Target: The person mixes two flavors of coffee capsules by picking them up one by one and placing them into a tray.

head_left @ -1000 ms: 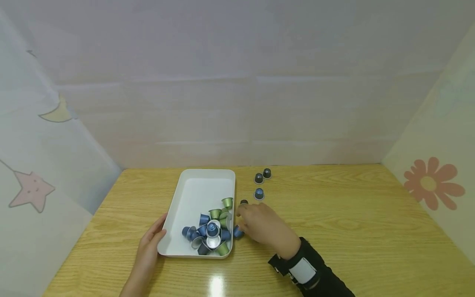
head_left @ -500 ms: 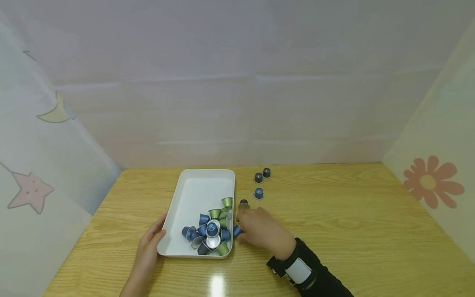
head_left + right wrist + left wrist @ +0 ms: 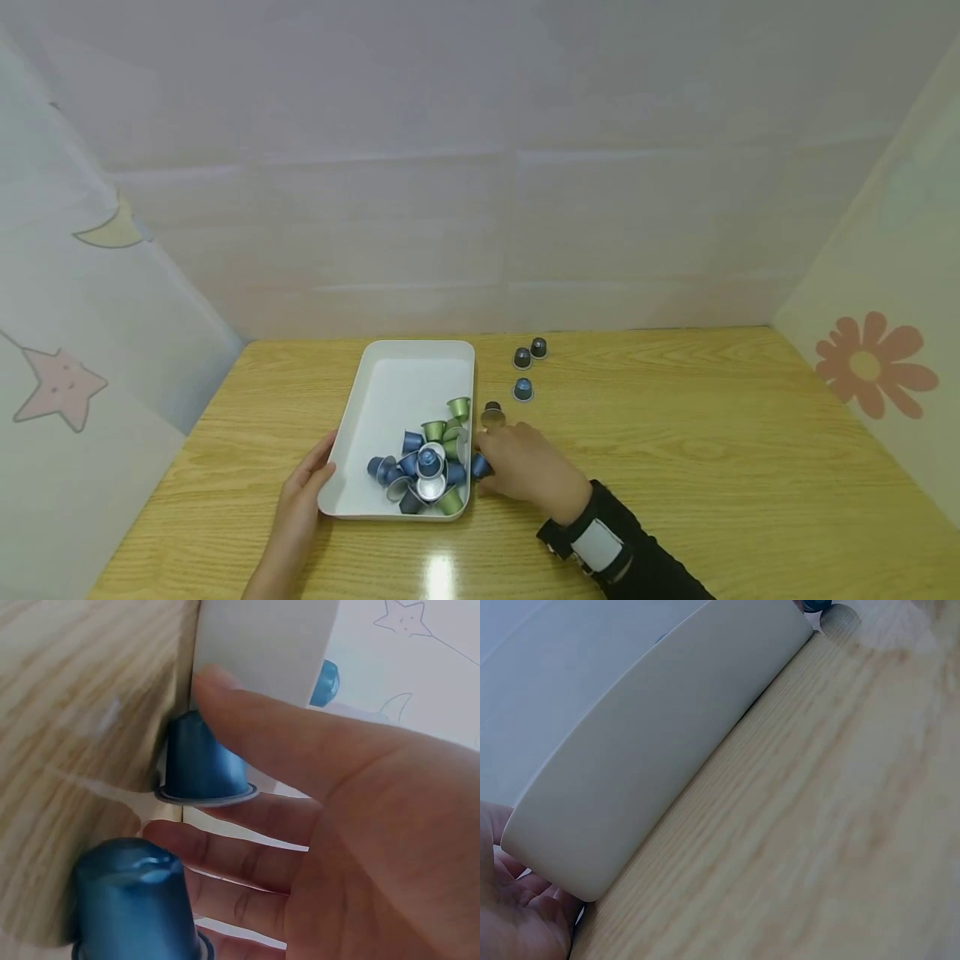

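My left hand [image 3: 302,492] grips the near left corner of a white tray [image 3: 390,348], thumb over the rim in the head view. Blue, green and dark coffee capsules lie heaped in the tray's near right part. Against the tray's right outer wall, my right hand [image 3: 528,467] pinches a blue coffee capsule [image 3: 206,765] between thumb and fingers, close over the table. The right wrist view shows its silvery flange toward the fingers. Just beyond those fingers sits a dark capsule [image 3: 492,412]. The left wrist view shows fingers at the tray's corner.
Farther back, right of the tray, stand a blue-topped capsule [image 3: 522,389] and two dark capsules, one [image 3: 522,358] beside the other [image 3: 538,347]. Pale sheets [image 3: 510,217] rise along the back and both sides of the wooden table [image 3: 712,433].
My right hand has moved slightly toward me, uncovering more of the dark capsule beyond it, and its fingers have come around the blue coffee capsule. The left hand and tray hold still.
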Tool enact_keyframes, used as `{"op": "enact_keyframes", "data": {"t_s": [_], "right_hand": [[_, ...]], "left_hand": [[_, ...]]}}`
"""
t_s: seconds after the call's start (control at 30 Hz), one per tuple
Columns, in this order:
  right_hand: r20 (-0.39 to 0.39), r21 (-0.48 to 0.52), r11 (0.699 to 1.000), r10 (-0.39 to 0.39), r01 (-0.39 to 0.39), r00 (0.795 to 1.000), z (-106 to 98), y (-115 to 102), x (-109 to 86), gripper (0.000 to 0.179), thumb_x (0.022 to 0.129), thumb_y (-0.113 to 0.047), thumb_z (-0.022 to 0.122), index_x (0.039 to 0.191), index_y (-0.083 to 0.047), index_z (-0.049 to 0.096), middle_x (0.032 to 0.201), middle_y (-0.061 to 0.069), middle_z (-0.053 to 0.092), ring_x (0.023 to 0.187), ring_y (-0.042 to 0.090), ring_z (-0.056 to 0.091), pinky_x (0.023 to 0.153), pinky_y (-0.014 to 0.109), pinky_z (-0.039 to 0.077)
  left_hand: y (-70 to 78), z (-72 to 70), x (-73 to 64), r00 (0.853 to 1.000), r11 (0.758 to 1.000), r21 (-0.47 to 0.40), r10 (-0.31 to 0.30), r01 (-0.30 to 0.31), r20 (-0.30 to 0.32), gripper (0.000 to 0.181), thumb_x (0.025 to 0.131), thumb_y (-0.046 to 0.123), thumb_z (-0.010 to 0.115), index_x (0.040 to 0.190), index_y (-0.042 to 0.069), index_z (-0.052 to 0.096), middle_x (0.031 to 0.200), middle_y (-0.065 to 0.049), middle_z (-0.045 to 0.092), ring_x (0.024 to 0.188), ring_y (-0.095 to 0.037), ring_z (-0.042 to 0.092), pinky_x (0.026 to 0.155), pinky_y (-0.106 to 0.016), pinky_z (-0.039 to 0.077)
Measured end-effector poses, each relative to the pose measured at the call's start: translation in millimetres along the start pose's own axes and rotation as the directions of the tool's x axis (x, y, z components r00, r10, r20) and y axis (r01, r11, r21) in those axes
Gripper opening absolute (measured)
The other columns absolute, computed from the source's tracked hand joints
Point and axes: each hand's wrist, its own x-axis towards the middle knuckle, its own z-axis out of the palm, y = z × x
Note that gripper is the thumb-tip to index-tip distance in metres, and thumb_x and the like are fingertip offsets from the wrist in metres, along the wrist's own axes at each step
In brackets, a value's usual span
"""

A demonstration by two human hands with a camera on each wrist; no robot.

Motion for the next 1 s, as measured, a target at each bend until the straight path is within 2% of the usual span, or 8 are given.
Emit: {"op": "enact_keyframes", "data": {"t_s": [0.2,0.53,1.0], "right_hand": [[-0.007,-0.052,0.999,-0.015,0.015,1.000,6.7,0.5,2.3,0.047,0.069,-0.042,0.076,0.104,-0.013,0.066,0.093,0.001,0.071,0.072,0.010,0.057,0.072,0.035,0.052],[-0.004,-0.117,0.993,-0.009,0.009,1.000,7.5,-0.7,1.6,0.040,0.073,-0.036,0.074,0.103,-0.011,0.068,0.096,0.003,0.072,0.081,0.017,0.064,0.077,0.038,0.056],[-0.044,-0.086,0.996,-0.021,0.017,0.999,2.5,0.4,-1.4,0.021,0.075,-0.025,0.074,0.085,-0.008,0.068,0.079,0.002,0.070,0.067,0.016,0.059,0.069,0.038,0.055]], "left_hand": [[0.8,0.2,-0.4,1.000,1.000,0.003,-0.008,0.008,-0.007,0.051,0.100,0.020,0.040,0.147,0.002,0.029,0.156,-0.024,0.022,0.105,0.028,0.038,0.088,0.006,0.034],[-0.6,0.0,0.4,1.000,1.000,-0.003,-0.018,0.018,0.001,0.051,0.100,0.019,0.040,0.147,0.003,0.028,0.157,-0.022,0.021,0.105,0.029,0.037,0.088,0.006,0.032],[0.4,0.4,0.1,1.000,1.000,0.003,-0.018,0.018,-0.004,0.050,0.100,0.019,0.039,0.147,0.003,0.029,0.156,-0.022,0.023,0.105,0.027,0.039,0.086,0.006,0.035]]}}
